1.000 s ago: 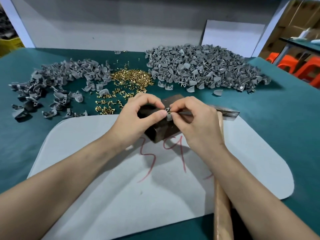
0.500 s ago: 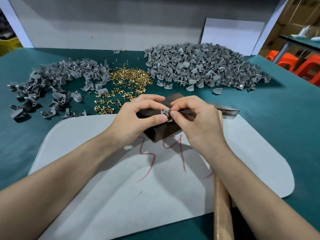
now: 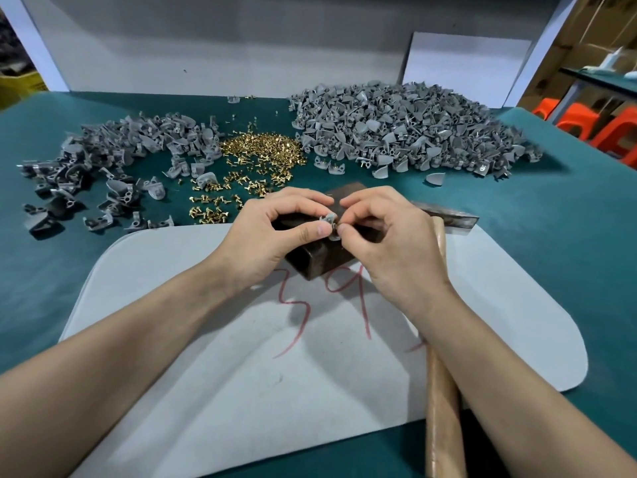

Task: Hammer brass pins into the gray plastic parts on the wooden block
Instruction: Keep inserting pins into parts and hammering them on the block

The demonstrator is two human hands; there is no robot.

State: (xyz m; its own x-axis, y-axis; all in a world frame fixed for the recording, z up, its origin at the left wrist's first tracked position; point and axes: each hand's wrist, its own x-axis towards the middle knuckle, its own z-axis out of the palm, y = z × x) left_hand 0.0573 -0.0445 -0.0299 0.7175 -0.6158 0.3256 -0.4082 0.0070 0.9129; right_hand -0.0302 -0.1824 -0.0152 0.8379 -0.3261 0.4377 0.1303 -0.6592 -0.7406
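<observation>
On the white mat [image 3: 206,391], red handwriting, perhaps "39", is showing beside the wooden block [image 3: 320,263], which both hands are mostly hiding. Over it, the left hand [image 3: 272,243] and right hand [image 3: 396,243] are pinching one gray plastic part [image 3: 329,219]; any pin is proving too small to see.

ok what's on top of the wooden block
One gray plastic part over the wooden block, pinched by the left hand and right hand. They cover most of its top, so contact is hidden.

A white board [image 3: 465,70] leans on the gray wall [image 3: 206,46]; orange stools [image 3: 586,122] stand right.
</observation>
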